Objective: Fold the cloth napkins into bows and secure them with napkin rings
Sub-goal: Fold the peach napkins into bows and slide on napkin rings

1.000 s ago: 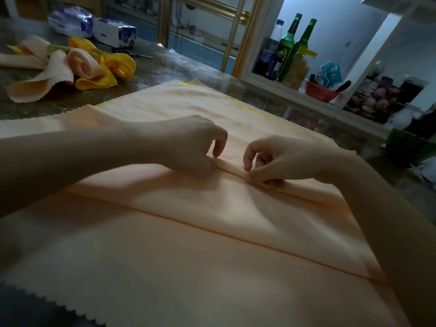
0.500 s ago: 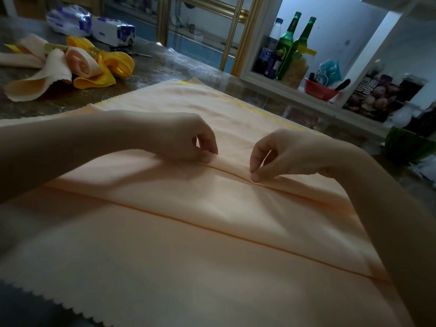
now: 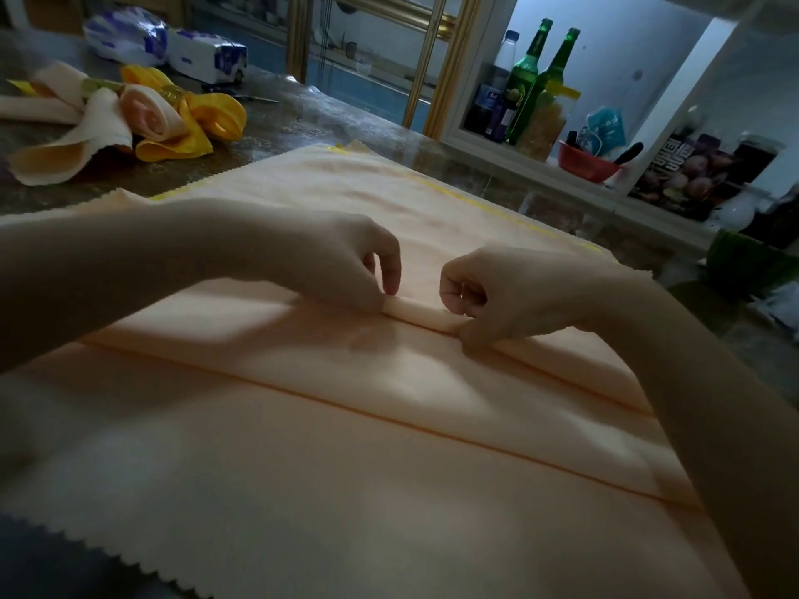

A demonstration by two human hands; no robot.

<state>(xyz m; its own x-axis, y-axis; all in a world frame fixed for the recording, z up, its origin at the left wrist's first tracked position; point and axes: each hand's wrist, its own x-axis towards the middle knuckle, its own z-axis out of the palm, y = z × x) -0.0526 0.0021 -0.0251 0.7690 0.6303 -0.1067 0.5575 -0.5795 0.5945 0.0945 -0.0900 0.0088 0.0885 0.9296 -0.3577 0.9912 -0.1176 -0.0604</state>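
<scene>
A large peach cloth napkin [image 3: 346,447] lies spread over the table, with pleat folds running across it and a zigzag-cut near edge. My left hand [image 3: 346,265] and my right hand [image 3: 506,296] sit side by side at the napkin's middle, each pinching the same raised fold [image 3: 421,315] between thumb and fingers. At the far left lie finished bows: a peach bow [image 3: 86,136] and a yellow bow [image 3: 207,123], each cinched by a ring whose details I cannot make out.
The dark marble table [image 3: 311,123] carries two tissue packs [image 3: 173,49] at the back left. A white shelf [image 3: 540,166] to the right holds green bottles [image 3: 540,80], a red bowl [image 3: 588,162] and jars. A gold-framed glass door stands behind.
Both hands have pulled the fold up into a thicker rolled pleat and shifted slightly toward me; the right hand's fingers have curled tighter over it.
</scene>
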